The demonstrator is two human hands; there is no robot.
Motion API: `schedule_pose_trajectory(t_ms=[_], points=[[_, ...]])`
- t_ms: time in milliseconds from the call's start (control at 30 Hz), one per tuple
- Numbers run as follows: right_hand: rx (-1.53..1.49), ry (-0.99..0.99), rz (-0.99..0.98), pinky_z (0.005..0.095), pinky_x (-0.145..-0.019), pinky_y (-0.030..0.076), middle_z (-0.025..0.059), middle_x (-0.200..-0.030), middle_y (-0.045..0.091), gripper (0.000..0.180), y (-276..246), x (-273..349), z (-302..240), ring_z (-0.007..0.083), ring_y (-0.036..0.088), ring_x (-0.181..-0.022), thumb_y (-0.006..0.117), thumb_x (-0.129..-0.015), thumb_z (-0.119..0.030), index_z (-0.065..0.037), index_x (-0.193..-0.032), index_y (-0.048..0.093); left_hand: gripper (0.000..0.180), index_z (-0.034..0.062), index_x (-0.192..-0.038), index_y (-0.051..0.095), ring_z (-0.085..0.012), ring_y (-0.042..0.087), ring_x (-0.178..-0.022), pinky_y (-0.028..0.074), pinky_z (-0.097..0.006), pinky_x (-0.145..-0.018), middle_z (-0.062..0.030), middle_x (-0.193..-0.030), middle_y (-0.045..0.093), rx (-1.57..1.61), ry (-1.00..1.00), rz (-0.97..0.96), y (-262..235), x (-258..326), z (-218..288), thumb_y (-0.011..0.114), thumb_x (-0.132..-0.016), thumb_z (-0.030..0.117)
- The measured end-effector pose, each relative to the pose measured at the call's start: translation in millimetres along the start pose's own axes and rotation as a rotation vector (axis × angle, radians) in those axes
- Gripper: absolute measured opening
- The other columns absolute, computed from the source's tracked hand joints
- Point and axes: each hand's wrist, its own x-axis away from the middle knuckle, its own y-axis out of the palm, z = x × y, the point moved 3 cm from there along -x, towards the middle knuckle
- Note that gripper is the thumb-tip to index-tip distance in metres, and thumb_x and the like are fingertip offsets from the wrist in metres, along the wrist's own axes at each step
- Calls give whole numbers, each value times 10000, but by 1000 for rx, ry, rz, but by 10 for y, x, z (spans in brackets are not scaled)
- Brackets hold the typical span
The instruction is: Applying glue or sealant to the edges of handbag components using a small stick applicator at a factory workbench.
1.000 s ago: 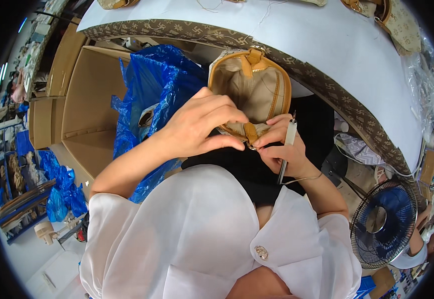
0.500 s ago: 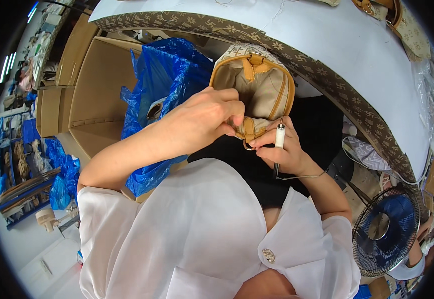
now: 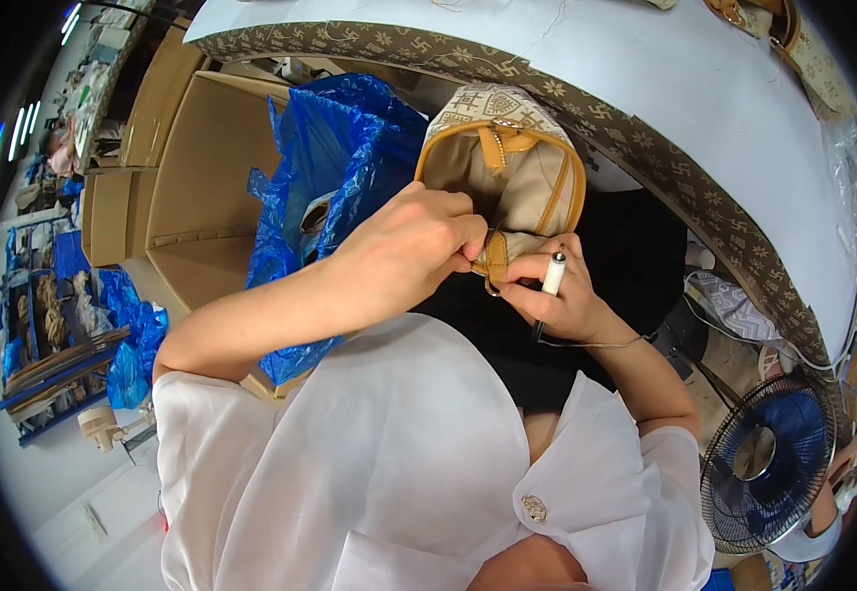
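A small cream patterned bag (image 3: pixel 545 189) with tan trim lies above my lap, its mouth turned toward me and its beige lining showing. At the left side of the near rim, my left hand (image 3: pixel 414 239) is closed, fingertips pinching the edge by a tan tab (image 3: pixel 493 258). My right hand (image 3: pixel 561 300) grips the rim on the other side of that tab. Across its fingers sits a white and black pen-shaped tool (image 3: pixel 554 274), apparently corded. A metal ring hangs at the tab, partly hidden by my fingers. What lies under the left fingertips is hidden.
A blue plastic bag (image 3: pixel 350 138) lines an open cardboard box (image 3: pixel 214 167) on the left. Ahead curves a white worktable (image 3: pixel 645 74) with a brown patterned edge. A fan (image 3: pixel 765 461) stands at lower right, near another person's arm (image 3: pixel 823 507). Loose threads lie on the table.
My left hand has shifted slightly along the rim toward the tab. The pen-shaped tool has tilted a little in my right hand. The whole view has moved slightly.
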Motion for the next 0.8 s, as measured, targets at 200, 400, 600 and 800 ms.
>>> schedule_pose_trajectory(t_ms=[200, 400, 600, 800], points=[[116, 58, 169, 334, -658, 394, 9, -901, 559, 396, 3, 84, 104, 173, 485, -706, 755, -703, 38, -166, -1002, 596, 115, 31, -857, 639, -295, 607, -816, 487, -384, -723, -83, -888, 597, 13, 13, 238, 99, 81, 95, 715, -771, 24], [119, 23, 169, 332, -643, 390, 8, -893, 538, 381, 49, 161, 125, 176, 476, -701, 730, -725, 48, -169, -1002, 583, 133, 29, -915, 680, -271, 654, -780, 542, -351, -656, -65, -969, 643, 37, -26, 304, 207, 132, 9, 716, -786, 29], [128, -3, 146, 337, -650, 388, -3, -888, 541, 357, 58, 143, 100, 174, 479, -708, 731, -731, 26, -172, -989, 584, 128, 30, -900, 704, -256, 667, -753, 550, -340, -643, -45, -992, 661, -56, -27, 223, 253, 122, 12, 723, -773, 34], [131, -7, 119, 342, -655, 386, -5, -889, 547, 339, 47, 88, 75, 172, 483, -719, 743, -714, 9, -167, -961, 592, 128, 33, -879, 705, -246, 664, -733, 548, -337, -630, -35, -960, 666, -141, -22, 167, 248, 78, 26, 724, -753, 42]])
